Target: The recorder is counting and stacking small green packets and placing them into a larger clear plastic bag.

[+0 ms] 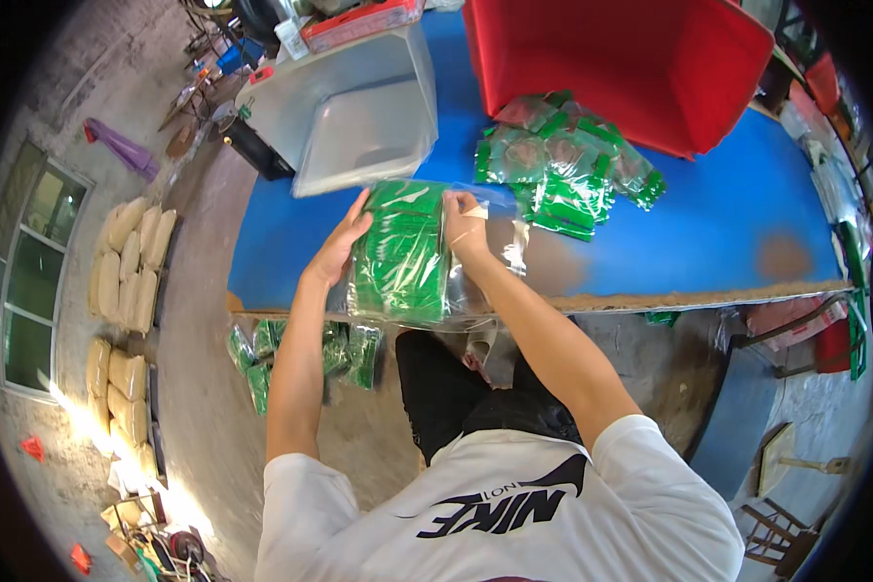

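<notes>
A clear plastic bag [401, 254] filled with flat green packets lies at the near edge of the blue table [286, 228], its lower end reaching past the edge. My left hand [339, 242] grips its left side, with the thumb along the top. My right hand [466, 221] is closed at the bag's right side, its curled fingers pinching the loose clear film. Farther right rests a loose pile of green-and-clear packets [565, 160].
Behind the pile, a red bin [630, 68] lies open toward me. A whitish tub [407, 73] holding clear plastic sheets [369, 126] stands at the back left, beside a black cylinder [255, 147]. Filled green bags [361, 357] lie on the floor below; stacked tan sacks [126, 257] stand left.
</notes>
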{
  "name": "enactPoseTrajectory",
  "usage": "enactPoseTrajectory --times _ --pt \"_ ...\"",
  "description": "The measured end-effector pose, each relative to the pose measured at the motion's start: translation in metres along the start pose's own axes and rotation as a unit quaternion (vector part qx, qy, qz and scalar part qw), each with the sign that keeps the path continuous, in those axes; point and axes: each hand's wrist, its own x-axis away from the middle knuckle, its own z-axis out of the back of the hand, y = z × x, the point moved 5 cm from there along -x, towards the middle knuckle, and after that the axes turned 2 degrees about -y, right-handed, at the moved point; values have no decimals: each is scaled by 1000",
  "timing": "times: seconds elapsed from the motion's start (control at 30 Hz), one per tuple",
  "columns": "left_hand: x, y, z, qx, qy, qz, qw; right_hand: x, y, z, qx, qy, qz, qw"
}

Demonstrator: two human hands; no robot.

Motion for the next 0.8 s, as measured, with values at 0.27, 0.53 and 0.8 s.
enactPoseTrajectory --times 0.27,0.53,0.8 --pt "48 13 -12 -170 25 -53 984 90 -52 17 28 -342 -18 939" --pt "42 29 -4 -433 -78 -46 897 128 -29 10 -31 -458 -36 888" --pt "32 18 -58 -618 13 -168 768 165 -56 -25 201 -445 347 800"
